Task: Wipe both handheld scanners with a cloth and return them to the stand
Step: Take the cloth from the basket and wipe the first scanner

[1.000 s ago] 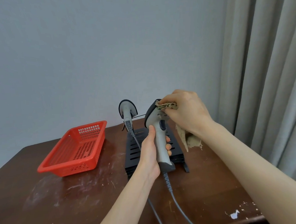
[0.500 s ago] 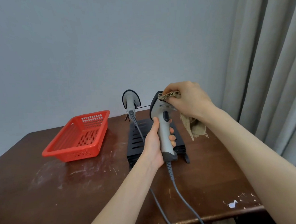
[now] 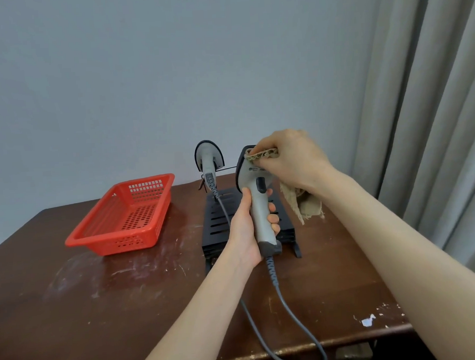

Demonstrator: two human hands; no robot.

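Wiping stage, head view. The left hand (image 3: 243,231) holds one grey handheld scanner (image 3: 258,214) upright above the near end of the black slotted stand (image 3: 215,227), with its fingers wrapped round the grip. The right hand (image 3: 291,160) has its fingers curled on a frayed beige cloth (image 3: 303,206) and presses a bunched fold against the top of the scanner's head; the rest of the cloth hangs below the wrist.

A second scanner (image 3: 208,159) stands upright at the far end of the stand, near the table's (image 3: 114,310) far edge. A red plastic basket (image 3: 124,243) sits towards the far left corner.

Progress, as a judgement: one scanner is mid-wipe and not yet returned. The second appears parked, but nothing shows whether it has been wiped.

Obscured: the right hand and the cloth cover the right side of the scanner's head, and its window faces away. The second scanner's seat is hard to make out. Both grey cables (image 3: 290,312) run off the table's near edge, out of frame.
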